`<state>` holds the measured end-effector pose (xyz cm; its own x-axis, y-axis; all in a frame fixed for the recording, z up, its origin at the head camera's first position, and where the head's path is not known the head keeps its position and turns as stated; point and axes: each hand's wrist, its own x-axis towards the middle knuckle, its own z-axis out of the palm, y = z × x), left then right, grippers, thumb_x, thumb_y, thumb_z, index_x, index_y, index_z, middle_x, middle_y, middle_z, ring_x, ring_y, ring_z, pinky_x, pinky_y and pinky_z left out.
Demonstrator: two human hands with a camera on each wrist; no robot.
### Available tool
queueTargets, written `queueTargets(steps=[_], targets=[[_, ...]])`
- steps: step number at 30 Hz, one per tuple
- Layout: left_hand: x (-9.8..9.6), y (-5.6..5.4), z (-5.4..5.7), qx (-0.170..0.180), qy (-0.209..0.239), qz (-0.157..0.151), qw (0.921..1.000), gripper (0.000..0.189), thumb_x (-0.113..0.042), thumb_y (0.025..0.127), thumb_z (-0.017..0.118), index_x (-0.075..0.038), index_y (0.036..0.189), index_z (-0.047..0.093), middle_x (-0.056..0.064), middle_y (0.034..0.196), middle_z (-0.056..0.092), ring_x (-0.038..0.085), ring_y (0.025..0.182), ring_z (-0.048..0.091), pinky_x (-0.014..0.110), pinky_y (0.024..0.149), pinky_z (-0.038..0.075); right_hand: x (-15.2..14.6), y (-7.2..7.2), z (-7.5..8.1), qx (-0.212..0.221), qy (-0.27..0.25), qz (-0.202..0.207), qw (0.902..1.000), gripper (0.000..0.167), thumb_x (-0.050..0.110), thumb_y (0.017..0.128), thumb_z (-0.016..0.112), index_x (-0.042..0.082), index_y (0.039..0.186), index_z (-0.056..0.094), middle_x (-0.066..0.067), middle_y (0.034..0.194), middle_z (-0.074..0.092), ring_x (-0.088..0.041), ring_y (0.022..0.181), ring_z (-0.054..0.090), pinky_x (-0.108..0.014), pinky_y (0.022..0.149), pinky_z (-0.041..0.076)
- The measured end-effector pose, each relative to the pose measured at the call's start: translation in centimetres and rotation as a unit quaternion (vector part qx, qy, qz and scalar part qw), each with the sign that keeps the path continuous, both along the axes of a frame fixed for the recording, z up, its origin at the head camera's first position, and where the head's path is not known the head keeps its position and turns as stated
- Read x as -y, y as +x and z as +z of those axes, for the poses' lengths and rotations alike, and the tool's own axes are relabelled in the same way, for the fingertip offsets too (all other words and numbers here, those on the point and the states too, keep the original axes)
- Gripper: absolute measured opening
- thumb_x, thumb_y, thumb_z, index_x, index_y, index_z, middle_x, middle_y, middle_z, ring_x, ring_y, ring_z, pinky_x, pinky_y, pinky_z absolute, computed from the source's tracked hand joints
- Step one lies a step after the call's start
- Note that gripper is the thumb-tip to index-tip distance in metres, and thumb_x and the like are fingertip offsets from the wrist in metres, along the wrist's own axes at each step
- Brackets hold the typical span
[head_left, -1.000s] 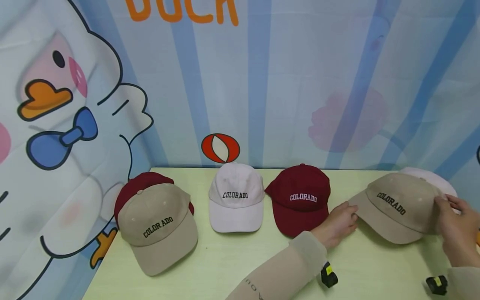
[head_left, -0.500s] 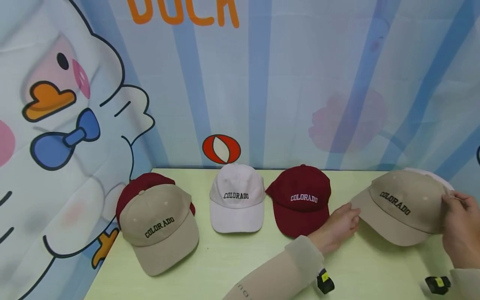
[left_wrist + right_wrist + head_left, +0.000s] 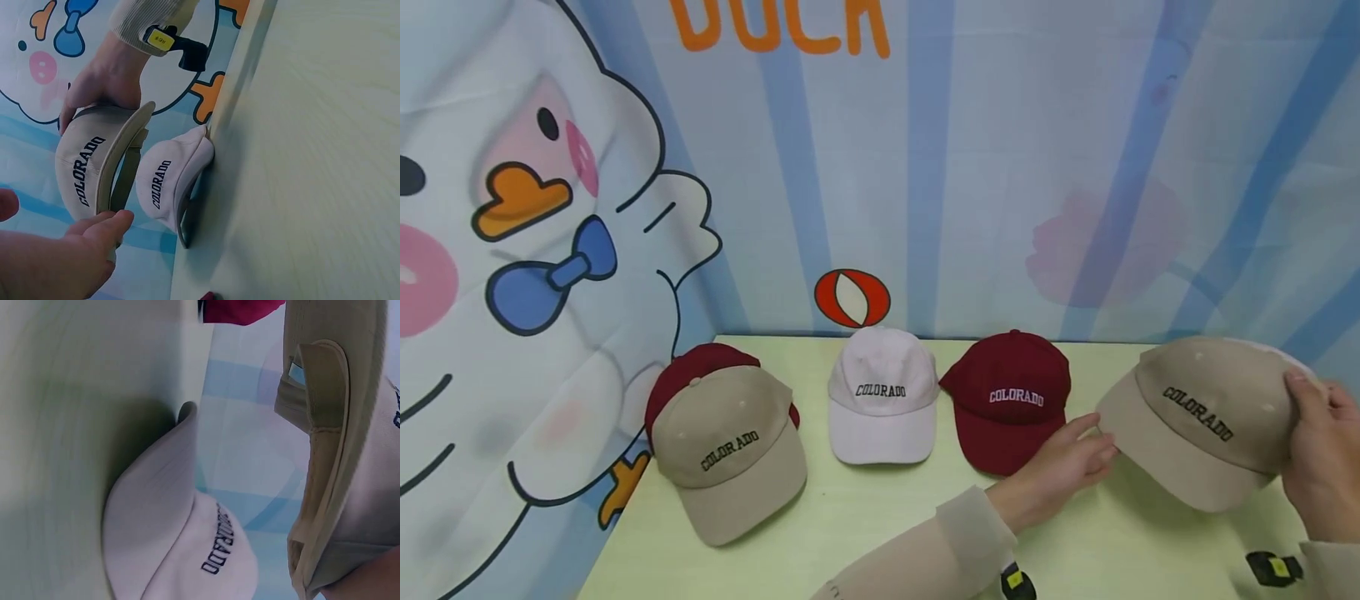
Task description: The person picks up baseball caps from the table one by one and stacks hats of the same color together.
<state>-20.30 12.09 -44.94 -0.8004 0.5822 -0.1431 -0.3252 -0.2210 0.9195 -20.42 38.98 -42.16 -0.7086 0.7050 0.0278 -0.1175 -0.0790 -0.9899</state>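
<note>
A beige baseball cap (image 3: 1210, 417) lettered COLORADO is held tilted above the table's right end. My right hand (image 3: 1322, 454) grips the cap by its right side, thumb on the crown. My left hand (image 3: 1060, 471) touches the left edge of its brim with extended fingers; in the left wrist view the thumb stands apart from them. Below the beige cap, a white cap (image 3: 181, 550) rests on the table in the right wrist view. In the head view it is nearly all hidden. The beige cap's inside and back strap (image 3: 325, 387) show there too.
On the table (image 3: 865, 533) stand a white cap (image 3: 882, 400) and a maroon cap (image 3: 1015, 408) left of my hands. Farther left, another beige cap (image 3: 726, 450) overlaps a maroon one (image 3: 700, 360). A printed duck backdrop (image 3: 985, 167) hangs behind.
The beige cap has risen off the white cap and come slightly nearer, carried by my right hand. My left hand's fingers have loosened at the brim. The head view has shifted slightly.
</note>
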Motion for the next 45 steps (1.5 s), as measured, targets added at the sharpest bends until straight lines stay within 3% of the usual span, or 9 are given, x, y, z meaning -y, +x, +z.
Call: queueTargets(steps=[5, 9, 16, 20, 26, 30, 34, 40, 45], targets=[[1.6, 0.9, 0.0, -0.032, -0.015, -0.018, 0.9992, 0.048, -0.023, 0.109, 0.052, -0.016, 0.155, 0.043, 0.004, 0.148, 0.058, 0.026, 0.137, 0.059, 0.043, 0.113, 0.049, 1.0, 0.7, 0.8, -0.001, 0.010, -0.018, 0.9998, 0.017, 0.035, 0.104, 0.063, 0.020, 0.096, 0.060, 0.009, 0.085, 0.056, -0.003, 0.066, 0.054, -0.015, 0.054, 0.039], [3.1, 1.5, -0.1, -0.054, -0.017, -0.015, 0.9983, 0.048, -0.022, 0.109, 0.052, -0.012, 0.155, 0.040, 0.004, 0.150, 0.052, 0.029, 0.133, 0.061, 0.043, 0.109, 0.052, 2.4, 1.0, 1.3, -0.046, 0.012, -0.011, 0.9988, 0.010, 0.028, 0.102, 0.067, 0.019, 0.099, 0.065, 0.008, 0.075, 0.061, -0.004, 0.056, 0.057, -0.014, 0.052, 0.042], [6.2, 1.9, 0.1, -0.100, -0.070, 0.021, 0.9923, 0.052, -0.018, 0.107, 0.054, -0.008, 0.156, 0.039, 0.004, 0.144, 0.052, 0.026, 0.122, 0.066, 0.038, 0.099, 0.058, 4.7, 1.6, 1.7, -0.093, -0.009, 0.052, 0.9943, 0.012, 0.020, 0.100, 0.069, 0.011, 0.093, 0.065, 0.002, 0.061, 0.054, -0.009, 0.054, 0.055, -0.019, 0.053, 0.043], [8.1, 1.5, 0.1, -0.158, -0.119, 0.040, 0.9795, 0.050, -0.021, 0.108, 0.052, -0.006, 0.154, 0.041, 0.009, 0.146, 0.052, 0.021, 0.123, 0.064, 0.030, 0.095, 0.058, 5.6, 1.8, 1.6, -0.134, -0.044, 0.144, 0.9795, 0.010, 0.012, 0.101, 0.067, 0.008, 0.092, 0.066, 0.002, 0.069, 0.062, -0.010, 0.061, 0.061, -0.021, 0.057, 0.049], [10.6, 0.2, 0.5, -0.224, -0.150, 0.079, 0.9597, 0.043, -0.021, 0.109, 0.048, -0.004, 0.148, 0.046, 0.013, 0.148, 0.050, 0.024, 0.127, 0.060, 0.025, 0.100, 0.051, 7.3, 2.1, 1.6, -0.190, -0.098, 0.281, 0.9356, 0.020, 0.003, 0.106, 0.054, 0.007, 0.093, 0.069, 0.001, 0.085, 0.066, -0.013, 0.072, 0.064, -0.026, 0.063, 0.052], [11.9, -0.9, 1.1, -0.245, -0.161, 0.113, 0.9492, 0.040, -0.022, 0.109, 0.049, -0.004, 0.145, 0.050, 0.014, 0.147, 0.052, 0.028, 0.128, 0.058, 0.032, 0.107, 0.048, 9.0, 2.1, 1.5, -0.181, -0.079, 0.337, 0.9205, 0.025, 0.004, 0.108, 0.048, 0.010, 0.096, 0.069, 0.002, 0.096, 0.063, -0.013, 0.080, 0.061, -0.027, 0.068, 0.052], [13.1, -1.8, 1.8, -0.256, -0.180, 0.121, 0.9419, 0.040, -0.024, 0.110, 0.047, -0.006, 0.146, 0.051, 0.015, 0.149, 0.051, 0.030, 0.131, 0.055, 0.043, 0.112, 0.045, 11.0, 2.1, 1.5, -0.158, -0.075, 0.376, 0.9100, 0.028, 0.005, 0.110, 0.045, 0.013, 0.099, 0.070, 0.004, 0.103, 0.066, -0.012, 0.087, 0.065, -0.029, 0.072, 0.054], [14.6, -2.8, 2.3, -0.241, -0.205, 0.092, 0.9440, 0.044, -0.033, 0.110, 0.046, -0.008, 0.146, 0.053, 0.012, 0.147, 0.057, 0.027, 0.137, 0.054, 0.048, 0.117, 0.042, 14.0, 2.2, 1.5, -0.110, -0.047, 0.406, 0.9058, 0.030, 0.008, 0.110, 0.047, 0.020, 0.094, 0.070, 0.008, 0.091, 0.068, -0.010, 0.078, 0.065, -0.029, 0.069, 0.054], [15.6, -3.1, 2.5, -0.249, -0.234, 0.057, 0.9381, 0.042, -0.041, 0.110, 0.045, -0.012, 0.134, 0.064, 0.004, 0.132, 0.065, 0.018, 0.126, 0.057, 0.040, 0.111, 0.044, 16.1, 2.3, 1.1, -0.088, -0.025, 0.432, 0.8971, 0.031, 0.008, 0.109, 0.049, 0.024, 0.093, 0.070, 0.010, 0.093, 0.068, -0.007, 0.078, 0.066, -0.028, 0.067, 0.056]])
